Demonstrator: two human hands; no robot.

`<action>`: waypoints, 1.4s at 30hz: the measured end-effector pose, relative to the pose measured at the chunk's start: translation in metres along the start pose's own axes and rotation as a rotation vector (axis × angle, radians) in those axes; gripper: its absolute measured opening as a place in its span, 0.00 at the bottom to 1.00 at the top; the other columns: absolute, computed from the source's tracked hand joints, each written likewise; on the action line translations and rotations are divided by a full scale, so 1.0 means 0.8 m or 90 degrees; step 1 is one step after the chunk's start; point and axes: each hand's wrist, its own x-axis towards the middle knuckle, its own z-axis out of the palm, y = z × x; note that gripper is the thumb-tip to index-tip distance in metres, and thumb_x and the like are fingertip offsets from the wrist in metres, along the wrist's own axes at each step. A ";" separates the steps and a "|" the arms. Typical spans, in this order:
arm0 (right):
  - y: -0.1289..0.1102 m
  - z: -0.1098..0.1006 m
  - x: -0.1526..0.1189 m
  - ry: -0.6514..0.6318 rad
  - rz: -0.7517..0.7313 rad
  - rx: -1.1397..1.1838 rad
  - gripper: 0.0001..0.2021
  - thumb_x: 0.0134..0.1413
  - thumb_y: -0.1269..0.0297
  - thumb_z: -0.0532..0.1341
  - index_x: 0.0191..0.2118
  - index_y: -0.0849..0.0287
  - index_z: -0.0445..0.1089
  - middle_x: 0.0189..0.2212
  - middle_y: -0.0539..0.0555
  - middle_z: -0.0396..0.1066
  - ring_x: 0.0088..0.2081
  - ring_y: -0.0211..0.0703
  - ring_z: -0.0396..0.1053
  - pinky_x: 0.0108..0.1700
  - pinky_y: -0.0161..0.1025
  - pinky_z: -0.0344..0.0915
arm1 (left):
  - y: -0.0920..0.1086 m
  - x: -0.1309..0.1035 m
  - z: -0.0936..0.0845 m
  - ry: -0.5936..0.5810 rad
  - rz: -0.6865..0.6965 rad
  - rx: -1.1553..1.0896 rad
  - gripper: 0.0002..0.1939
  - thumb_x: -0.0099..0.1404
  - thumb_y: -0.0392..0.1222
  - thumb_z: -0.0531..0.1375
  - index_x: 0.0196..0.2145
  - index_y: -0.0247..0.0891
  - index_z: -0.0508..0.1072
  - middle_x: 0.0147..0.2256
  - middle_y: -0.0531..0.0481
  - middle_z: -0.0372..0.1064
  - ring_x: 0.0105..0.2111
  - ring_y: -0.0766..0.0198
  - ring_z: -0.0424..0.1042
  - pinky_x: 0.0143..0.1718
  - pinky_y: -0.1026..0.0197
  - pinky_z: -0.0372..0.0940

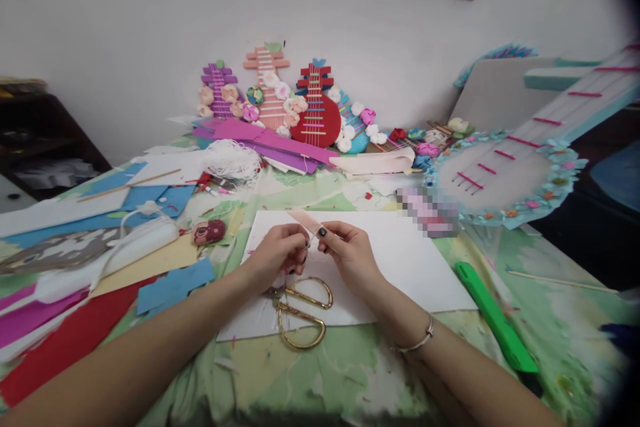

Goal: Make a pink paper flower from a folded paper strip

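Note:
Above a white board (400, 260), my right hand (350, 250) pinches a pale pink strip (306, 219) between thumb and fingers. The strip slants up to the left, past the fingertips. Close beside it, my left hand (283, 250) has its fingers pressed together; a thin white bit shows near its fingertips, too small to make out. Gold-handled scissors (303, 307) lie on the board's front edge just below my hands, their blades partly hidden under my left hand.
A green cutter (495, 317) lies at the right, near a blue-trimmed instrument model (500, 177). Coloured sheets (175, 287) and a white power strip (145, 233) are at the left. Small decorated instruments (317, 120) and white string (233, 163) stand or lie at the back.

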 end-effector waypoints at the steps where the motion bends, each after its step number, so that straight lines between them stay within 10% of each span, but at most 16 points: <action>1: 0.000 0.000 -0.001 -0.002 -0.002 -0.005 0.10 0.41 0.62 0.66 0.30 0.62 0.72 0.20 0.50 0.67 0.24 0.34 0.62 0.29 0.34 0.58 | 0.000 -0.001 0.000 0.000 -0.006 -0.003 0.04 0.46 0.33 0.52 0.24 0.35 0.62 0.13 0.57 0.58 0.11 0.71 0.60 0.12 0.70 0.46; 19: -0.015 -0.006 0.002 0.049 -0.044 -0.112 0.09 0.45 0.62 0.63 0.29 0.62 0.67 0.16 0.48 0.64 0.21 0.33 0.59 0.26 0.33 0.56 | 0.016 -0.004 -0.012 -0.059 0.068 -0.045 0.06 0.51 0.33 0.59 0.30 0.32 0.67 0.17 0.54 0.65 0.16 0.70 0.65 0.20 0.69 0.59; 42: -0.021 -0.006 -0.009 -0.268 0.103 -0.124 0.08 0.43 0.63 0.63 0.26 0.64 0.67 0.18 0.48 0.65 0.16 0.29 0.57 0.21 0.30 0.51 | 0.016 0.019 -0.047 -0.082 0.193 0.374 0.06 0.47 0.38 0.61 0.20 0.32 0.70 0.18 0.54 0.63 0.20 0.71 0.60 0.22 0.69 0.55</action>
